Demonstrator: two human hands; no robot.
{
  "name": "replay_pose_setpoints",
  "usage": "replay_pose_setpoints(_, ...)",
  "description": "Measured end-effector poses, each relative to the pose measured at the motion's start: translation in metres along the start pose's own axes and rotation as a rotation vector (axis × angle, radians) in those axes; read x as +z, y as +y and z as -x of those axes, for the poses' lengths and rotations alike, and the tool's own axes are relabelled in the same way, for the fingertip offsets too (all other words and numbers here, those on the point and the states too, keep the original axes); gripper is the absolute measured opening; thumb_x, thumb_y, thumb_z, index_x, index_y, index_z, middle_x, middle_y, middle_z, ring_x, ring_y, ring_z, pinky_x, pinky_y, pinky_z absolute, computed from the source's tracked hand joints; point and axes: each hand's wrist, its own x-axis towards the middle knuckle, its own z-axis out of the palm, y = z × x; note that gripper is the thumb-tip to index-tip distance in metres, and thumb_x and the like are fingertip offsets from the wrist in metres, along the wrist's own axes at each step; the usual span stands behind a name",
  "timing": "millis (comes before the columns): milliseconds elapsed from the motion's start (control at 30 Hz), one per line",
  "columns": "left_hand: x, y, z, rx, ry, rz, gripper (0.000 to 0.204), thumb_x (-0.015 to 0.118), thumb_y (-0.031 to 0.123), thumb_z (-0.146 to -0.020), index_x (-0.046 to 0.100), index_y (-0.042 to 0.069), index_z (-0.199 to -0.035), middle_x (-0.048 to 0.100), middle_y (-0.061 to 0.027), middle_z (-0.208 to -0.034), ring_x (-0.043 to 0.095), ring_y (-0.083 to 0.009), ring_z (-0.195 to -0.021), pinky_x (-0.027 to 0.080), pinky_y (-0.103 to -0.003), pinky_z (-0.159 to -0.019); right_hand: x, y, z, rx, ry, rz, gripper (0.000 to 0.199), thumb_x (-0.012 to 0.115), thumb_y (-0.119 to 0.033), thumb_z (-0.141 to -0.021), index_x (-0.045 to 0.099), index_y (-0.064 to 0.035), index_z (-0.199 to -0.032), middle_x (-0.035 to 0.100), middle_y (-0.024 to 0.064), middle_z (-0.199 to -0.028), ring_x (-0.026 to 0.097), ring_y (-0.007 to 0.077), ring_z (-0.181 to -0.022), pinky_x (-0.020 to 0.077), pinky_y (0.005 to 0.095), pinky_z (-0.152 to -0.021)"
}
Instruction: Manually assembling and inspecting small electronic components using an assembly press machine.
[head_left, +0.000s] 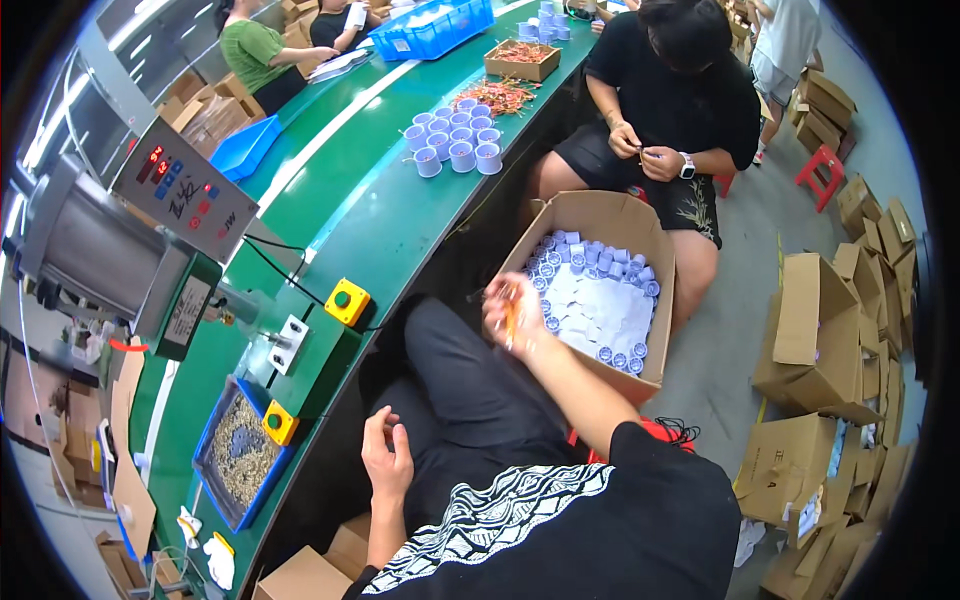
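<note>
My right hand (513, 312) is raised beside the near left edge of a large open cardboard box (655, 250). Its fingers are curled round a thin orange piece (513, 318), whose exact kind I cannot make out. Inside the box, small white-lilac plastic cups (602, 258) line the sides around a layer of white paper pieces (600, 310). My left hand (387, 455) hovers above my lap near the bench edge, loosely bent, thumb and fingers apart, holding nothing.
A green bench (370, 215) carries a press machine (110, 260), yellow button boxes (346, 301), a blue tray of small metal parts (240, 455), lilac cups (461, 155) and orange-red pieces (505, 95). A co-worker (680, 90) sits beyond the box. Cartons (820, 335) line the right.
</note>
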Motion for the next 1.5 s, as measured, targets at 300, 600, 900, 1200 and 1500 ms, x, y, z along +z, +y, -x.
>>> replay_pose_setpoints(300, -0.024, -0.114, 0.078, -0.651, 0.199, -0.119, 0.031, 0.057, 0.004, -0.097, 0.056, -0.002, -0.128, 0.065, -0.0071, -0.092, 0.059, -0.0132, -0.074, 0.051, -0.027, -0.071, 0.099, -0.242, -0.218, -0.732, -0.035, 0.014, 0.025, 0.052, -0.028, -0.097, 0.057, -0.0120, -0.079, 0.059, 0.0039, -0.069, 0.061, 0.0198, -0.061, 0.0521, 0.0350, -0.056)
replay_pose_setpoints(600, -0.021, -0.133, 0.094, -0.853, 0.235, -0.351, 0.035, 0.060, 0.002, -0.092, 0.058, 0.000, -0.126, 0.055, -0.0035, -0.080, 0.050, -0.0128, -0.065, 0.046, -0.028, -0.065, 0.173, -0.398, -0.389, -0.817, 0.405, 1.070, 0.038, 0.057, -0.036, -0.096, 0.063, 0.0005, -0.105, 0.068, 0.0126, -0.092, 0.066, 0.0293, -0.089, 0.0533, 0.0401, -0.082)
replay_pose_setpoints(900, 0.008, -0.150, 0.083, -0.750, 0.188, -0.433, 0.027, 0.059, 0.007, -0.095, 0.064, -0.001, -0.120, 0.068, -0.0130, -0.099, 0.065, -0.0226, -0.085, 0.052, -0.032, -0.078, 0.170, -0.188, -0.253, -0.838, 0.231, 2.338, 0.086, 0.070, -0.067, -0.080, 0.057, -0.0067, -0.139, 0.057, 0.0191, -0.141, 0.055, 0.0361, -0.130, 0.0426, 0.0421, -0.110)
replay_pose_setpoints(1200, 0.017, -0.152, 0.038, -0.673, 0.195, -0.477, 0.029, 0.056, 0.024, -0.099, 0.072, 0.003, -0.111, 0.072, -0.0210, -0.107, 0.068, -0.0369, -0.098, 0.052, -0.042, -0.088, 0.186, -0.122, -0.241, -0.561, 0.645, 2.369, 0.087, 0.063, -0.072, -0.079, 0.048, -0.0215, -0.148, 0.039, 0.0151, -0.153, 0.035, 0.0483, -0.139, 0.0416, 0.0608, -0.106)
replay_pose_setpoints(1500, 0.000, -0.167, 0.058, -0.632, 0.233, -0.383, 0.029, 0.058, 0.025, -0.099, 0.072, 0.002, -0.111, 0.072, -0.0219, -0.106, 0.068, -0.0376, -0.097, 0.052, -0.042, -0.087, 0.176, -0.073, -0.227, -0.528, 0.677, 2.335, 0.083, 0.063, -0.069, -0.080, 0.050, -0.0213, -0.146, 0.040, 0.0152, -0.152, 0.039, 0.0474, -0.136, 0.0425, 0.0577, -0.107)
